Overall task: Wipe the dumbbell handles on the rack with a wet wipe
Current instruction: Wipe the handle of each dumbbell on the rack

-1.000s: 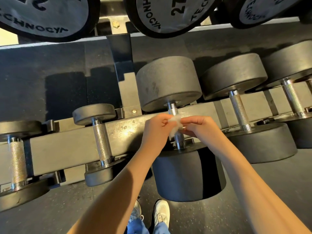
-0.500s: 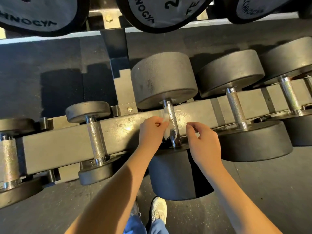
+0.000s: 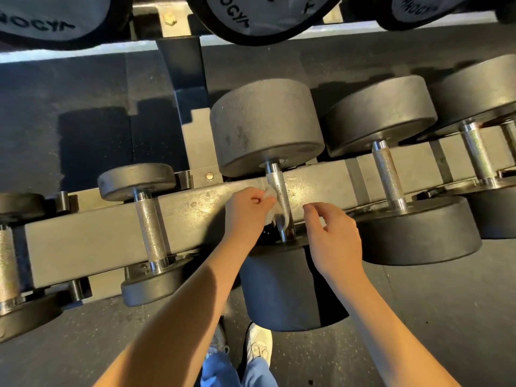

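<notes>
A big black dumbbell lies across the grey rack beam (image 3: 195, 219), its knurled steel handle (image 3: 279, 188) in the middle of the view. A white wet wipe (image 3: 272, 203) is draped against the left side of that handle and curls under its lower part. My left hand (image 3: 245, 213) pinches the wipe just left of the handle. Just right of the handle, apart from it, hovers my right hand (image 3: 333, 238) with loosely curled fingers, holding nothing.
A small dumbbell (image 3: 148, 222) lies on the rack to the left, another at the far left edge. Two large dumbbells (image 3: 391, 177) lie to the right. Bigger dumbbell heads (image 3: 251, 15) hang on the shelf above. My shoes (image 3: 258, 347) stand on the dark floor below.
My right hand has let go of the wipe and drawn back to the right of the handle. The left hand keeps the wipe at the handle's left side.
</notes>
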A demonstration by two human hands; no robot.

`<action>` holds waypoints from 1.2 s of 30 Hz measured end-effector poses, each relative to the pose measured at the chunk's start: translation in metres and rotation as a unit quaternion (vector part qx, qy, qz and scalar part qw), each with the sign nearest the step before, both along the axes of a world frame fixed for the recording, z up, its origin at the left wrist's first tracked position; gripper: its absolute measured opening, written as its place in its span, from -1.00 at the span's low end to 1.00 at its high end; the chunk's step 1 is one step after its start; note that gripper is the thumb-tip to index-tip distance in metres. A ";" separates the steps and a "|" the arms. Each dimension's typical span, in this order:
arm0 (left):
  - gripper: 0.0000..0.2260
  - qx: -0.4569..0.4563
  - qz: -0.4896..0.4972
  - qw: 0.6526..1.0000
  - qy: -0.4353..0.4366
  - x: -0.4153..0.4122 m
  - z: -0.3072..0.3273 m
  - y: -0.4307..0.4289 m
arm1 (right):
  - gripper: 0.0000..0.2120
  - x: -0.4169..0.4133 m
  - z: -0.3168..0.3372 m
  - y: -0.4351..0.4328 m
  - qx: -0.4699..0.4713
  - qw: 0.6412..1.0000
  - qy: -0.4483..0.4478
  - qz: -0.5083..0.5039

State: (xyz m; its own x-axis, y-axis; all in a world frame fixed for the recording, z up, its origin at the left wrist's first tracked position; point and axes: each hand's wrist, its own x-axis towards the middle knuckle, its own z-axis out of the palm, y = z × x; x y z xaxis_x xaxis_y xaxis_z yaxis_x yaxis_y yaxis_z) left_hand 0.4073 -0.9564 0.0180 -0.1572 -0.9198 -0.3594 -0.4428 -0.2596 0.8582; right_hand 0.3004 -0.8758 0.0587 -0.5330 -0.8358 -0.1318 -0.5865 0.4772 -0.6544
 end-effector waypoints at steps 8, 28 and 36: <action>-0.77 -0.038 0.070 0.997 -0.004 -0.012 0.000 -0.015 | -0.75 0.000 0.000 0.001 -0.009 1.000 0.001 0.006; -0.90 0.010 -0.047 0.997 -0.067 0.002 0.008 0.009 | -0.67 0.001 -0.007 0.010 -0.012 0.998 0.051 0.033; -0.83 0.038 -0.162 0.980 -0.111 0.013 0.011 0.011 | -0.75 -0.002 0.001 0.008 0.020 0.998 0.015 0.056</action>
